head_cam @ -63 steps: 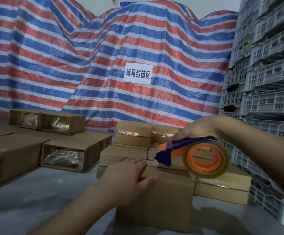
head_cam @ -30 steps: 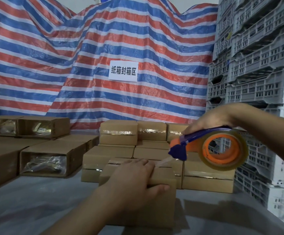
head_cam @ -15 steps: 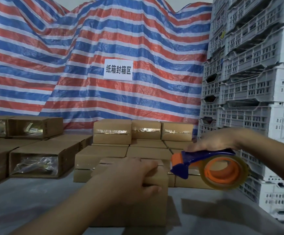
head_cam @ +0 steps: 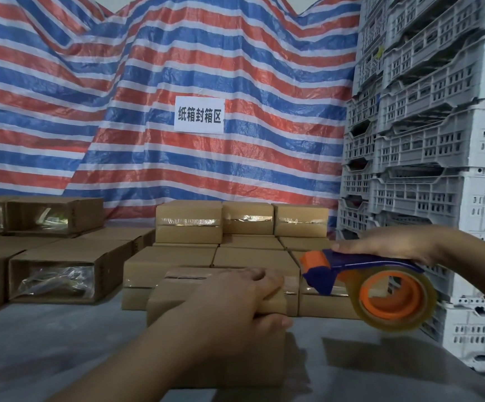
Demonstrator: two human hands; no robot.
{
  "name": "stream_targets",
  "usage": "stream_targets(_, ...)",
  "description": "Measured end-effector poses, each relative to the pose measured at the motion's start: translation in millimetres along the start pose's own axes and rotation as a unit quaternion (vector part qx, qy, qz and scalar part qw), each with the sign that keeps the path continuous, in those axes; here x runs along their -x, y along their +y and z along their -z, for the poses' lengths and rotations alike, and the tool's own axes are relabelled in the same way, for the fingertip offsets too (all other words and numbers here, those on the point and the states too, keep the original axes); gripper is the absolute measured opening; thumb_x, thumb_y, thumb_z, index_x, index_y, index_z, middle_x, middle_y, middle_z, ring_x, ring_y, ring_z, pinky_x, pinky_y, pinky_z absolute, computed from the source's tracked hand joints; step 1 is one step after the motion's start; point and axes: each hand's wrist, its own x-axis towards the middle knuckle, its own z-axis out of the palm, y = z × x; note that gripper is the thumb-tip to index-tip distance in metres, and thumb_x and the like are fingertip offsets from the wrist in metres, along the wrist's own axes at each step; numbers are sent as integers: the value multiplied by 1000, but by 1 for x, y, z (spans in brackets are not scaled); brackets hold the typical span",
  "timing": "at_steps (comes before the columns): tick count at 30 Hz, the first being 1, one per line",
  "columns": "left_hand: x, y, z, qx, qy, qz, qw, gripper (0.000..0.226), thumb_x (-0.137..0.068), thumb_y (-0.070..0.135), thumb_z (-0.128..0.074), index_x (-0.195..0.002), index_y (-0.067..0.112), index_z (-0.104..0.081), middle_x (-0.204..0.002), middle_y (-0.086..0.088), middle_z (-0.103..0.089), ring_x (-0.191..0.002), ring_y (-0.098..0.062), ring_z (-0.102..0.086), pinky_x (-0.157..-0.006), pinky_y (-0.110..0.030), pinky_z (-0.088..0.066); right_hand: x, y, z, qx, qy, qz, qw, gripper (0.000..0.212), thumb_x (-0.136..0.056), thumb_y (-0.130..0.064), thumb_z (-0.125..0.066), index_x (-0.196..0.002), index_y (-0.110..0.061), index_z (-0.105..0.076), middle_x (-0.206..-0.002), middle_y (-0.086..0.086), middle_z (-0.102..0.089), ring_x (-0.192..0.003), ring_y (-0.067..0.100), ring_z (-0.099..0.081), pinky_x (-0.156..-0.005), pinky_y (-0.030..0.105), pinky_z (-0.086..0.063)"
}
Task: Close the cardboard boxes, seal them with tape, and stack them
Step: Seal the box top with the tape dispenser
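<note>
A striped red/blue/white tarp (head_cam: 119, 82) hung across the far wall w/ a white paper sign (head_cam: 199, 114) pinned on it, and grey plastic crates (head_cam: 427, 134) were piled high at the right. On the grey table (head_cam: 47, 338), sealed boxes (head_cam: 244, 224) stood stacked in the middle, far side; open-ended boxes (head_cam: 58, 269) w/ bagged goods lay at the left. Nearest was the box being worked on (head_cam: 171, 300), its top pressed by the left hand (head_cam: 235, 303), fingers over the far edge, thumb curled against the right side. The right hand (head_cam: 386, 242) gripped the blue handle of the tape dispenser (head_cam: 380, 285), held in the air just right of that box, apart from it. Box looked light, stiff-walled cardboard, probably a bit slick where taped; I'd take it by both side walls to lift, not by the flaps.
</note>
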Motion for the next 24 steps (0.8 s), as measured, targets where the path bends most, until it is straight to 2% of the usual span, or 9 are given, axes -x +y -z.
stream_targets(6, 1, -2, -1, -3, 15, -5, 1000, 71, -90, 73, -35, -151, 42, -15, -161, 6, -23, -143, -17, -30, -112, -36, -26, 9, -1, 7, -8, -23, 11, 1000, 43, -88, -60, -55, -68, -29, -77, -66, -3, -67, -52, 9, -60, -53, 19, -48)
stream_targets(7, 1, -2, -2, -1, 16, -6, 1000, 71, -90, 73, -35, -150, 42, -16, -161, 6, -25, -142, -18, -31, -111, -36, -27, 10, -5, 6, 25, -8, 2, 1000, 45, -87, -63, -54, -66, -30, -76, -64, -5, -67, -51, 9, -60, -54, 19, -48)
stream_targets(9, 1, -1, -3, 3, 25, -10, 1000, 68, -90, 73, -35, -149, 42, -18, -157, 6, -30, -139, -17, -36, -106, -34, -31, 9, -15, -3, 173, 59, -23, 983, 53, -85, -76, -49, -62, -34, -73, -57, -13, -65, -48, 3, -59, -57, 20, -47)
stream_targets(11, 1, -1, -4, 6, 32, -11, 999, 68, -90, 73, -35, -148, 43, -19, -155, 7, -34, -136, -15, -38, -100, -31, -31, 4, -28, -19, 304, 117, -42, 945, 65, -80, -85, -46, -66, -27, -72, -54, -14, -64, -46, 0, -60, -58, 22, -47)
stream_targets(15, 2, 1, -4, 3, 29, -9, 1000, 66, -90, 72, -36, -147, 45, -18, -152, 8, -37, -133, -13, -41, -95, -29, -31, 1, -59, -50, 440, 212, -47, 871, 70, -81, -85, -42, -76, -20, -68, -70, -3, -68, -61, 12, -64, -58, 29, -50)
stream_targets(18, 1, 4, -2, -2, 15, -2, 1000, 64, -91, 71, -35, -147, 45, -15, -152, 9, -36, -131, -14, -43, -93, -29, -34, 2, -74, -67, 580, 291, -39, 760, 60, -85, -79, -41, -74, -23, -60, -70, -5, -59, -61, 13, -55, -51, 28, -36)
stream_targets(20, 3, 5, -1, -9, 6, 9, 1000, 67, -91, 71, -34, -149, 45, -11, -158, 7, -28, -138, -17, -37, -104, -36, -35, -1, -71, -76, 686, 282, -43, 670, 43, -92, -60, -49, -77, -21, -58, -71, -4, -55, -59, 14, -50, -48, 28, -31)
stream_targets(21, 5, 5, 0, -13, 0, 15, 1000, 69, -91, 71, -34, -150, 45, -9, -160, 6, -24, -141, -19, -33, -109, -39, -32, -3, -62, -79, 704, 266, -58, 656, 38, -94, -53, -50, -77, -20, -57, -72, -3, -54, -59, 14, -49, -47, 28, -31)
stream_targets(24, 7, 6, 2, -17, -4, 20, 1000, 69, -92, 70, -35, -151, 44, -10, -161, 5, -21, -142, -20, -31, -112, -41, -29, 2, -28, -82, 628, 290, -79, 718, 48, -94, -66, -42, -79, -22, -56, -73, -4, -55, -60, 12, -50, -49, 28, -34)
